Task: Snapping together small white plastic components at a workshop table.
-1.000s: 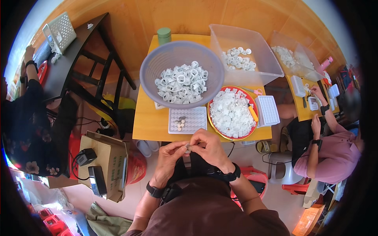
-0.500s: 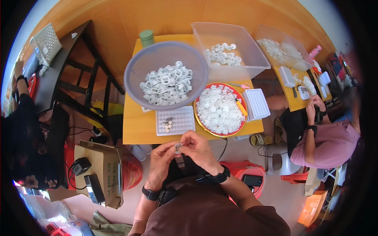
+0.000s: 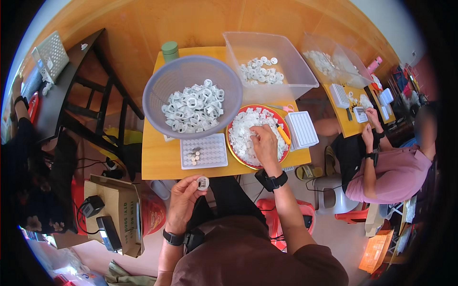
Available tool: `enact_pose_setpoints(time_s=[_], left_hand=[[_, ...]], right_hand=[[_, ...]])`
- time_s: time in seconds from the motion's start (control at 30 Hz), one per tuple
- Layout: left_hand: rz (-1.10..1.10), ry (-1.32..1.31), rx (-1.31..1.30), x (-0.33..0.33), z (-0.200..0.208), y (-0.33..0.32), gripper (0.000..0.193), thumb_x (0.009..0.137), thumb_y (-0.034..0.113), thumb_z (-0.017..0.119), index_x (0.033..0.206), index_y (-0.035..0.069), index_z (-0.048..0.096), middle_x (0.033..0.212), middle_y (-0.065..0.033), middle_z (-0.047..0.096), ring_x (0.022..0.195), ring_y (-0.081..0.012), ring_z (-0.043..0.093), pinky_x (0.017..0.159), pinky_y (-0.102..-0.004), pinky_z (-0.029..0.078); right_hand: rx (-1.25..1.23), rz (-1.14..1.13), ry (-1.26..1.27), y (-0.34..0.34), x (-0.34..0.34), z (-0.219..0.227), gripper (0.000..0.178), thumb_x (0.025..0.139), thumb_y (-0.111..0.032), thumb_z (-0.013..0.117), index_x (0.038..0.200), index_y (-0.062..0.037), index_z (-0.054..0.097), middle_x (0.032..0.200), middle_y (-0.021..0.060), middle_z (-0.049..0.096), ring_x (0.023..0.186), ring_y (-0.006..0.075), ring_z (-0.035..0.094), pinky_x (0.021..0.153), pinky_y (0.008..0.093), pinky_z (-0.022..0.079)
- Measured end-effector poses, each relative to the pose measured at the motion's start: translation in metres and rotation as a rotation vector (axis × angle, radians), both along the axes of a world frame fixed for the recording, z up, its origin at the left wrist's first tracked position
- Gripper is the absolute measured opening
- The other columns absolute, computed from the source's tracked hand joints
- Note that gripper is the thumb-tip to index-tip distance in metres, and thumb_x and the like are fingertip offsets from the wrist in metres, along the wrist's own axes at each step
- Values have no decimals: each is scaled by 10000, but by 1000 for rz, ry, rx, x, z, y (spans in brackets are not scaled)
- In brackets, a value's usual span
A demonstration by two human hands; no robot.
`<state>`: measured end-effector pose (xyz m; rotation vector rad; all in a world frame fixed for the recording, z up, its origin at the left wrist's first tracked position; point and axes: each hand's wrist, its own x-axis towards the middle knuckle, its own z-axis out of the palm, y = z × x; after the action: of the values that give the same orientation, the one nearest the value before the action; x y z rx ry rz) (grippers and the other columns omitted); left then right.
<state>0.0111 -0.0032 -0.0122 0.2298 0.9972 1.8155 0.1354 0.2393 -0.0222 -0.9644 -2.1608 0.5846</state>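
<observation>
My left hand [image 3: 183,200] is held below the table's near edge and grips a small white round part [image 3: 202,183] between thumb and fingers. My right hand [image 3: 265,145] reaches into the red round tray [image 3: 232,148], fingers down among the heap of small white pieces [image 3: 245,131]; whether it pinches one I cannot tell. Between the two hands on the table lies a white grid tray [image 3: 204,151] with a few small parts set in its left cells.
A grey basin [image 3: 157,90] of white ring parts and a clear plastic tub [image 3: 286,64] stand behind. A white ridged tray [image 3: 303,129], a green jar [image 3: 170,49], a cardboard box [image 3: 119,209] at the left, a seated person [image 3: 391,167] at a second table on the right.
My hands were together in front of my chest; now the right hand has reached forward into the red tray while the left stays back holding the white part.
</observation>
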Motion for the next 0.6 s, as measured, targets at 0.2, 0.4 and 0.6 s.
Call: enact_pose_setpoints(time_s=[0.2,0.4,0.6], left_hand=[[1,-9,-7,3,-4,-3,220,883,78,549,1075,-21,591,987,-121,633,831,-168,631,722,-259,539],[-11,-14,-13,5,-4,-3,224,884,74,545,1083,-19,589,1000,-118,630,848,-161,627,722,-256,542],[-31,-40,-17,5,-3,-2,226,886,71,540,1089,-20,586,1015,-119,625,860,-159,623,723,-252,541]], right_hand=[[-50,42,-145,0,3,-5,182,675,43,633,843,-25,618,785,134,539,718,307,569,639,371,457],[-284,12,-17,0,10,-6,129,711,20,623,832,-26,614,743,102,575,663,228,581,587,326,466],[-887,129,419,-10,18,13,168,779,-23,620,947,-16,608,758,12,579,663,83,555,559,204,461]])
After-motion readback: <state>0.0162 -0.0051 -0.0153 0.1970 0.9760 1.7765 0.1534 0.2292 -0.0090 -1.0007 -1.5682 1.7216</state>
